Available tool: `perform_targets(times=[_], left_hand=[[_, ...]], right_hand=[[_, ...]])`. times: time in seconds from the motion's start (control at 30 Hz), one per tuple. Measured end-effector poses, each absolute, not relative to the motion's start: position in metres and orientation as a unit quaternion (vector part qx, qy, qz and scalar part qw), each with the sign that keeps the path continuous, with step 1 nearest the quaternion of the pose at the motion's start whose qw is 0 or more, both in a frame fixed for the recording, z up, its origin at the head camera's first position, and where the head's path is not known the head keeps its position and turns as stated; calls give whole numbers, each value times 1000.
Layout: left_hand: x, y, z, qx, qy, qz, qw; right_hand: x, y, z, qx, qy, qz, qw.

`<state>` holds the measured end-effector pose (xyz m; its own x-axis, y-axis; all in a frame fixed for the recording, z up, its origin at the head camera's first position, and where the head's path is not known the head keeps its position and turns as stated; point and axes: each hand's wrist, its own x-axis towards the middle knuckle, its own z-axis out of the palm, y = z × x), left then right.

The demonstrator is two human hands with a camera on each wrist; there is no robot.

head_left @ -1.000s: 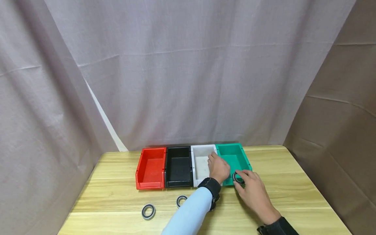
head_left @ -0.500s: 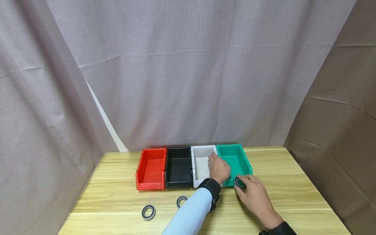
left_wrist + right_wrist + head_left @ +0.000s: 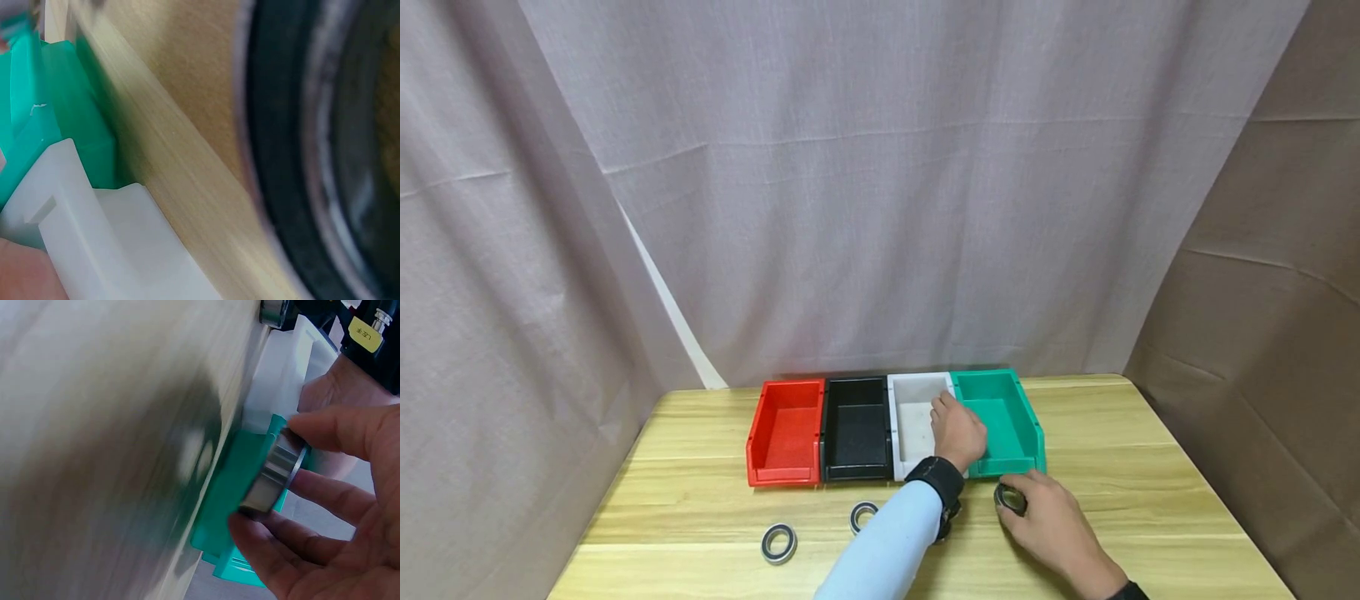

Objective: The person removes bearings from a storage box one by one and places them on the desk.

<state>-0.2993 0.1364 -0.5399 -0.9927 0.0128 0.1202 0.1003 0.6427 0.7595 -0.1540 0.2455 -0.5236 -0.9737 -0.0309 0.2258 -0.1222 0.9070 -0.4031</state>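
My right hand (image 3: 1056,529) pinches a ball bearing (image 3: 1011,498) between thumb and fingers, just in front of the green bin (image 3: 1000,417). The right wrist view shows this bearing's shiny metal rim (image 3: 275,472) edge-on, tilted above the table. My left hand (image 3: 958,433) rests at the wall between the white bin (image 3: 913,421) and the green one. Its fingers bend over toward the white bin, but their tips are hidden. Two more bearings lie flat on the table: one at the left (image 3: 778,543), another (image 3: 862,514) partly covered by my left sleeve.
A red bin (image 3: 786,429) and a black bin (image 3: 856,429) continue the row to the left. The bins stand along the back of the wooden table (image 3: 685,500). Grey curtains (image 3: 850,208) hang behind. My left forearm crosses the table's front middle.
My right hand has drawn the bearing back toward me, from over the green bin's front lip to in front of it. The left hand has stayed put.
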Motion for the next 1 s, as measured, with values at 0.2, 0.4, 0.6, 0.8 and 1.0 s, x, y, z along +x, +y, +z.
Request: perform_targets(times=[0.2,0.4,0.6,0.8,1.0], left_hand=[[-299,136,-539,-30,-904,-422,55],[-299,135,-540,-26,-909,-413,53],[-298,135,-539,-26,-907,-417,50],[-299,135,-540,-23,-907,-418,41],[-297,136,-540,-26,-903,-426,43]], right_hand=[[-151,243,-527,46,-977,201,60],[-149,243,-532,51,-979,195,36],[-147,243,-533,56,-980,188,37],[-145,243,-533,58,-982,181,24],[-145,243,-532,60,-983,172,14]])
